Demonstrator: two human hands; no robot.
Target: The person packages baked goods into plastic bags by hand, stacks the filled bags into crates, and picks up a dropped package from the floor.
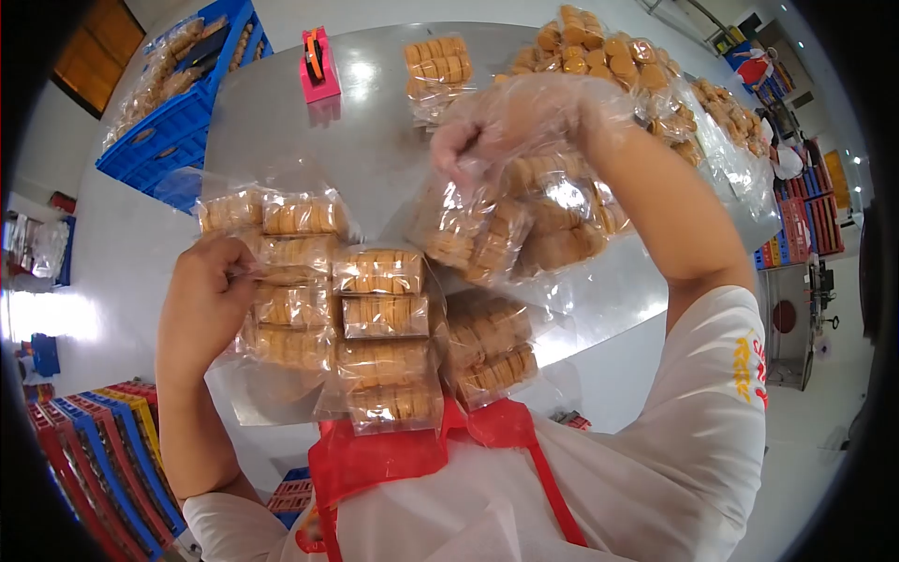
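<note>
My left hand point(208, 292) is bare and closed, its thumb and fingers pinching film at the edge of a stack of clear bags of cookies point(295, 307). A thin clear plastic glove covers my right hand point(524, 122). Its fingers are curled down at the loose top film of a clear bag of cookies point(482, 232); glare partly hides the grip. Between the hands and my body lies another column of bagged cookies point(384, 317), in two-row packs. More bags point(492, 347) sit to its right, near my red apron point(379, 459).
A pink tape dispenser point(321, 73) stands at the steel table's point(375, 122) far left. Bagged cookies point(437, 64) lie at the far edge, with a heap of loose cookies point(599, 51) beside them. Blue crate point(173, 140) at left; stacked crates point(103, 440) lower left.
</note>
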